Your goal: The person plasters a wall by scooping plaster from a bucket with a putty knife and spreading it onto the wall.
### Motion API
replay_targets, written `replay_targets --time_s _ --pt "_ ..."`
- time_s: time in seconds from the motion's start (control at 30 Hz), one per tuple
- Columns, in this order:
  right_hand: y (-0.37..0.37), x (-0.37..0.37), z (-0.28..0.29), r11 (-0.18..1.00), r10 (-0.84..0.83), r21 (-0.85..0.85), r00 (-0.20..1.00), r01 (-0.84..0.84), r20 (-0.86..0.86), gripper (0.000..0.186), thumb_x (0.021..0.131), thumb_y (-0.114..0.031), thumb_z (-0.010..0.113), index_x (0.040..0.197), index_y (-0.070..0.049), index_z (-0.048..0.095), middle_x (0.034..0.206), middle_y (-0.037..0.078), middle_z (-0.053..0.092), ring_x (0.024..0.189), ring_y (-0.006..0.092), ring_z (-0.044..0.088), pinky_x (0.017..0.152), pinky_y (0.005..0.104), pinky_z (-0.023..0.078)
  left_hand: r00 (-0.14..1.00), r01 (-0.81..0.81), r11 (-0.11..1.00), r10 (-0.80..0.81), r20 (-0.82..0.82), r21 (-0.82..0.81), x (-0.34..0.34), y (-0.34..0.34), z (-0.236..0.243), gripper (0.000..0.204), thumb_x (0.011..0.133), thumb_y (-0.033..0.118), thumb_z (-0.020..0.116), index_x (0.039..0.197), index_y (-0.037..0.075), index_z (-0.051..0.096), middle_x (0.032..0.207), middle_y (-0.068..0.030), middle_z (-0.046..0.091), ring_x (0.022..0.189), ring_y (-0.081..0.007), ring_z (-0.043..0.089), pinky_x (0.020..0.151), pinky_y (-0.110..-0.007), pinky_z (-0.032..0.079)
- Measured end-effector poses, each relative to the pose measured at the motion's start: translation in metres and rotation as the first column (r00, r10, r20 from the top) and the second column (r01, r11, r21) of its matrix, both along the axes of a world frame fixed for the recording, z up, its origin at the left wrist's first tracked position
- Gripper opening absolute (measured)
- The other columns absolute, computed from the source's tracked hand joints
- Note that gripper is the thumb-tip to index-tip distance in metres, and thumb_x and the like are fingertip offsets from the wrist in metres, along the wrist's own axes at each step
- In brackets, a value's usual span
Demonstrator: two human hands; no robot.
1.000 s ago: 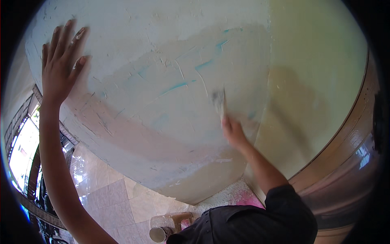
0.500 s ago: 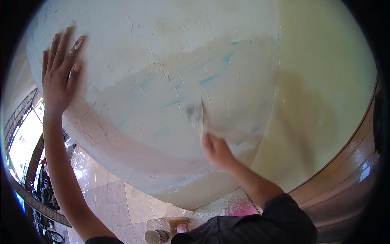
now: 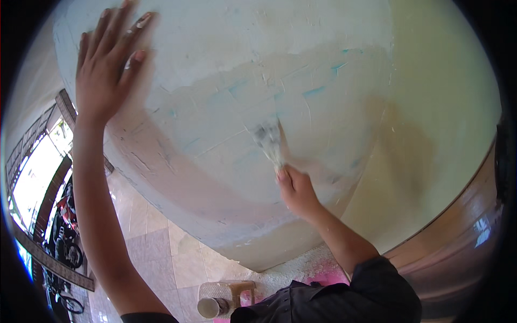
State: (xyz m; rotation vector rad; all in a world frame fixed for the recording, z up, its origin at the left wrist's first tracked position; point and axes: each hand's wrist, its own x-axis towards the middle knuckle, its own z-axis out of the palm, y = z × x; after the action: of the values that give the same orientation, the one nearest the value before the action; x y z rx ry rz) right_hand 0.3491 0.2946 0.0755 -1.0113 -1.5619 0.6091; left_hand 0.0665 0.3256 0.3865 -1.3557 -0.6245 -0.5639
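Note:
My left hand (image 3: pixel 107 75) lies open against the upper left of the patchy, plastered wall (image 3: pixel 237 81), fingers spread, with whitish smears on some fingertips. Near the middle, my right hand (image 3: pixel 296 191) is closed round the handle of a putty knife (image 3: pixel 269 141), whose smeared, slightly blurred blade is against the wall. The plaster around the blade has scraped lines, light blue streaks and a pinkish band lower down.
A pale green wall (image 3: pixel 441 81) and brown wooden panel (image 3: pixel 441 242) are at the right. Below are floor tiles (image 3: pixel 145 242), pink-and-white debris (image 3: pixel 328 277), and a stool (image 3: pixel 237 290) with a container (image 3: pixel 211 307). Motorbikes (image 3: pixel 67 247) show through an opening at far left.
The putty knife in my right hand moved down and left, then slightly up again. My left hand appears farther right and higher in the picture, still open; the view has shifted.

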Motion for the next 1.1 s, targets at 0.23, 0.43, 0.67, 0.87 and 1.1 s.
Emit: replay_targets --time_s 0.23,0.43,0.67,0.87,1.1 --pt "-0.044 -0.012 -0.124 0.999 0.039 0.019 0.999 -0.039 0.022 0.039 0.100 -0.037 0.043 0.076 -0.006 0.049 0.057 0.006 0.047 0.051 0.0157 0.048 0.053 0.0328 0.042 0.997 -0.033 0.999 0.033 0.070 -0.003 0.007 -0.007 -0.003 0.047 0.097 0.054 0.033 0.140 0.038 0.045 0.155 0.0074 0.029 0.144 -0.0229 0.024 0.118 -0.051 0.015" --pt "-0.011 -0.011 0.010 0.990 -0.137 0.020 0.982 0.141 -0.130 0.042 0.102 -0.036 0.039 0.079 -0.003 0.050 0.057 0.004 0.043 0.053 0.0122 0.043 0.051 0.0325 0.038 0.998 -0.024 0.999 0.022 0.063 0.027 -0.002 -0.003 -0.004 0.047 0.097 0.055 0.034 0.140 0.040 0.045 0.154 0.0085 0.030 0.144 -0.0210 0.024 0.119 -0.050 0.015" --pt "-0.053 -0.003 -0.142 0.985 -0.034 -0.173 0.971 -0.007 -0.236 0.048 0.103 -0.044 0.035 0.078 -0.006 0.048 0.057 -0.001 0.042 0.053 0.0086 0.042 0.049 0.0273 0.037 0.998 -0.002 1.000 0.000 0.056 0.024 -0.007 -0.001 -0.004 0.047 0.097 0.055 0.034 0.141 0.040 0.043 0.154 0.0084 0.030 0.144 -0.0207 0.024 0.119 -0.050 0.015" --pt "-0.031 -0.044 0.033 0.999 0.000 0.043 0.989 0.006 -0.146 0.043 0.103 -0.041 0.040 0.080 -0.005 0.049 0.057 -0.002 0.042 0.052 0.0071 0.039 0.048 0.0270 0.035 0.975 -0.035 0.973 0.084 0.206 -0.228 0.023 -0.041 -0.014 0.048 0.097 0.037 0.042 0.142 0.021 0.043 0.156 -0.0104 0.026 0.146 -0.0301 0.016 0.118 -0.051 0.007" --pt "-0.052 -0.061 -0.170 0.963 0.042 -0.253 0.975 -0.097 -0.216 0.051 0.098 -0.056 0.040 0.084 -0.008 0.051 0.061 -0.004 0.042 0.055 0.0051 0.043 0.050 0.0244 0.037 0.963 -0.040 0.969 0.102 0.250 -0.243 0.024 -0.046 -0.016 0.048 0.098 0.038 0.041 0.143 0.022 0.043 0.157 -0.0074 0.024 0.147 -0.0260 0.014 0.120 -0.048 0.004"
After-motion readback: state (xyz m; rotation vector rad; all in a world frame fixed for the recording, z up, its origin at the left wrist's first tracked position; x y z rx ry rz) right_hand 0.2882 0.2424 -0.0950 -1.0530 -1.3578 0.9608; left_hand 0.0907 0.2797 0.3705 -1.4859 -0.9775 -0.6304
